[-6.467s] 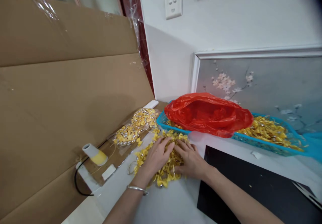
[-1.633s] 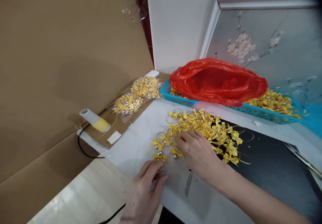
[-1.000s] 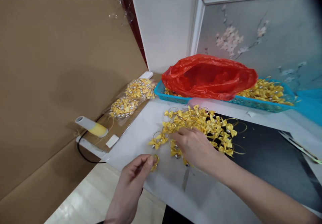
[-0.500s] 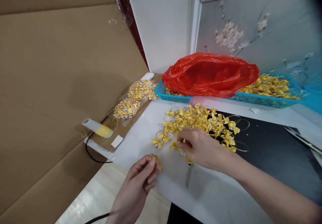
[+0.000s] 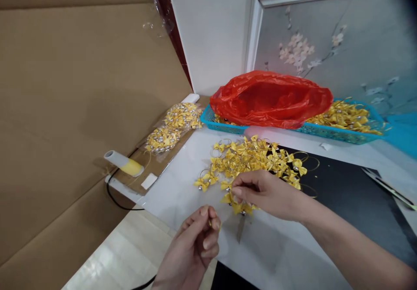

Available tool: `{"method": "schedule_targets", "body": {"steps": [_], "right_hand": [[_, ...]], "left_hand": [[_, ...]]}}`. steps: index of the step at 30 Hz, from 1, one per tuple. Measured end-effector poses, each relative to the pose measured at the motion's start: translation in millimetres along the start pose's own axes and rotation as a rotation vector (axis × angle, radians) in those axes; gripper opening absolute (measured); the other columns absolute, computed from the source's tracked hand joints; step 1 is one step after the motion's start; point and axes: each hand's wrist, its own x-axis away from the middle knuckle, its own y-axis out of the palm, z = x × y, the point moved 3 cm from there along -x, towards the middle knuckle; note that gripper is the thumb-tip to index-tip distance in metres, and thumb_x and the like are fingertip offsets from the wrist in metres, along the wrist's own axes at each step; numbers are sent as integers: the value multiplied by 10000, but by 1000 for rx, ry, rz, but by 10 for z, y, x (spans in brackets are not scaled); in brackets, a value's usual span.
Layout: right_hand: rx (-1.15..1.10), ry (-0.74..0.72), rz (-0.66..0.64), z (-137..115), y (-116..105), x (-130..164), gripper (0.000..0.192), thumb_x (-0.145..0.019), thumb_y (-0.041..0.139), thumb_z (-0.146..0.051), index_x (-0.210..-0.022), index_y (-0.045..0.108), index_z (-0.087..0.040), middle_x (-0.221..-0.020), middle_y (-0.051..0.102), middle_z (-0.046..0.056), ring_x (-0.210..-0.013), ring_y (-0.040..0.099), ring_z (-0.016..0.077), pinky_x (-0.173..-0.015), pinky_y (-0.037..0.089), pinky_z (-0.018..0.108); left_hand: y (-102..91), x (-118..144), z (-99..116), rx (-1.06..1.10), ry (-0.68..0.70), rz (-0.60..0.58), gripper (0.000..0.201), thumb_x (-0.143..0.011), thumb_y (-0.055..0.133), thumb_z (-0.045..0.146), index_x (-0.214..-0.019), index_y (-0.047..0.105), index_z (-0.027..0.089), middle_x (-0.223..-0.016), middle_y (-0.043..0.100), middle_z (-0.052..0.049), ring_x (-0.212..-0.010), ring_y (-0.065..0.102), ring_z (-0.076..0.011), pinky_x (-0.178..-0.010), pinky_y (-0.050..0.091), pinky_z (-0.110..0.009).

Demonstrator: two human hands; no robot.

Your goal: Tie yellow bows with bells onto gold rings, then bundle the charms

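Note:
My left hand (image 5: 197, 242) is raised over the front edge of the table, thumb and fingers pinched together. A thin gold piece (image 5: 219, 225) shows at its fingertips; most of it is hidden. To the right, my right hand (image 5: 265, 192) is closed in a pinch low over some yellow ribbon bows (image 5: 241, 208) with silver beads. Whatever its fingertips hold is hidden. Just beyond lies a heap of similar yellow bows (image 5: 250, 155), some with gold wire loops.
A blue basket (image 5: 339, 137) of yellow pieces stands behind, partly under a red plastic bag (image 5: 273, 101). Bagged beaded bows (image 5: 163, 140) and a grey-yellow tube (image 5: 124, 163) lie left. Scissors (image 5: 387, 186) rest on a black sheet (image 5: 345, 199). A narrow blade-like strip (image 5: 240, 230) lies in front.
My left hand has moved right, and the yellow bow at its fingertips now shows only as a thin gold bit. My right hand has shifted slightly down toward the front bows.

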Motion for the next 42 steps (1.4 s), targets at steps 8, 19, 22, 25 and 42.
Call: {"method": "schedule_targets", "body": {"steps": [8,19,22,25,42], "right_hand": [[179,-69,112,-109,195,27,198,-925,502,-158,-792,648,-176,-651,620,-30,-585,559,87,-539,407,181],[628,-458,490,-93,856,349,262,-887,421,-108,-1054,621,-140,-874,700,74,-664,660,205,-553,498,300],[571,-362,470,5,640,510,261,-925,410,-113,-1031,629,-206,-920,712,47,-720,679,162,-626,524,245],[498,-156,502,152,305,648,234,-957,426,-170,-969,653,-226,-883,705,45,-722,682,156,-655,534,239],[34,63,341,173,381,559,179,-850,563,-158,-967,684,-217,-796,626,0,-662,572,123,-579,440,212]], "left_hand": [[43,24,-75,-28,39,100,229,-699,829,266,-858,756,118,-818,681,-37,-474,460,-15,-400,311,-121],[-70,8,-228,203,-81,124,401,-588,898,286,-957,777,184,-516,583,55,-367,355,-5,-346,261,-107],[-111,28,-131,174,-56,149,316,-556,912,248,-823,778,147,-745,717,-3,-367,313,29,-335,247,-97],[-56,61,-59,98,-10,167,277,-573,904,243,-781,763,129,-817,723,-20,-393,324,29,-354,256,-91],[268,23,-119,52,-124,71,298,-629,878,283,-852,763,123,-806,750,-13,-341,313,49,-340,232,-98]]}}
